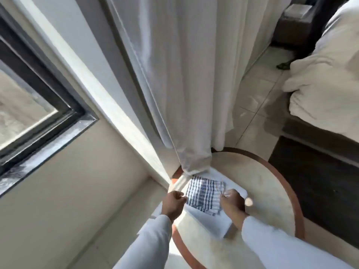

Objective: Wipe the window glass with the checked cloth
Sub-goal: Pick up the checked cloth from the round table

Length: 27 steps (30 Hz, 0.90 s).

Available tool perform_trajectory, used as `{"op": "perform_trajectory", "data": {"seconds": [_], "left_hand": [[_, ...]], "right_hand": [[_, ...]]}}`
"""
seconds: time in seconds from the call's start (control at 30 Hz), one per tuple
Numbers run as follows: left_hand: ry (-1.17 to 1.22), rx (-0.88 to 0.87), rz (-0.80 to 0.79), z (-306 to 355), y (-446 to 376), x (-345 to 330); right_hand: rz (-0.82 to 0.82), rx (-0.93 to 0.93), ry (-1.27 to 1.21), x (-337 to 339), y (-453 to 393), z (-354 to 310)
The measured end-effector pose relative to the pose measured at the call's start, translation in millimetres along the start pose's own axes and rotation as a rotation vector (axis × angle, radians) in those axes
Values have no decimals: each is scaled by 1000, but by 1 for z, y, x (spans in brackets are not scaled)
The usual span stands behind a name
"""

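Observation:
A blue-and-white checked cloth lies folded flat on a white towel on a round table. My left hand pinches the cloth's left edge. My right hand holds its right edge, fingers curled on the fabric. The window glass sits in a dark frame at the far left, well above and left of both hands. Both arms wear white sleeves.
The round table has a pale top and a brown rim. A white curtain hangs down onto the table's back edge. A bed with white bedding stands at the right, with tiled floor between.

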<state>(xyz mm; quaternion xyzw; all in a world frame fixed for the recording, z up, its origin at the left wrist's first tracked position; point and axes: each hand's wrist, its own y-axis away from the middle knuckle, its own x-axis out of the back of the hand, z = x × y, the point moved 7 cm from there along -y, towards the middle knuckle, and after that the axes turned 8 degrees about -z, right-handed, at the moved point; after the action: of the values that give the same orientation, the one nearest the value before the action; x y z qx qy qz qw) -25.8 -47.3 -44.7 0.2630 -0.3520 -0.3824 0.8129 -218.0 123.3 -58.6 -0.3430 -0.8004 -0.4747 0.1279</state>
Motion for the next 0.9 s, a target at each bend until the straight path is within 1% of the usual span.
{"op": "perform_trajectory", "data": {"seconds": [0.07,0.13,0.2,0.3,0.4,0.5,0.57,0.67,0.77,0.9], "left_hand": [[-56,-10,6,0,-28,-9],[-122,-15,34,8,-51,-10],[-190,1,33,13,-74,-15],[-309,28,-12,16,-101,-27],[-425,18,-3,13,-124,-40],[-466,14,-23,6,-132,-58],[-441,-6,-32,7,-133,-64],[-346,-92,0,21,-122,-52],[-188,-139,59,42,-98,-17],[-35,-171,87,75,-54,43]], "right_hand": [[-54,-65,24,-12,-22,17],[-110,-95,33,-24,-40,25],[-133,-103,20,-36,-55,31],[-95,-107,-2,-48,-72,32],[-34,-106,-20,-56,-85,29],[-54,-134,-101,-66,-96,32],[-89,-125,-182,-68,-101,29],[-94,-33,-270,-59,-90,7],[-96,74,-333,-38,-63,-34],[-142,163,-381,-8,-20,-103]]}}
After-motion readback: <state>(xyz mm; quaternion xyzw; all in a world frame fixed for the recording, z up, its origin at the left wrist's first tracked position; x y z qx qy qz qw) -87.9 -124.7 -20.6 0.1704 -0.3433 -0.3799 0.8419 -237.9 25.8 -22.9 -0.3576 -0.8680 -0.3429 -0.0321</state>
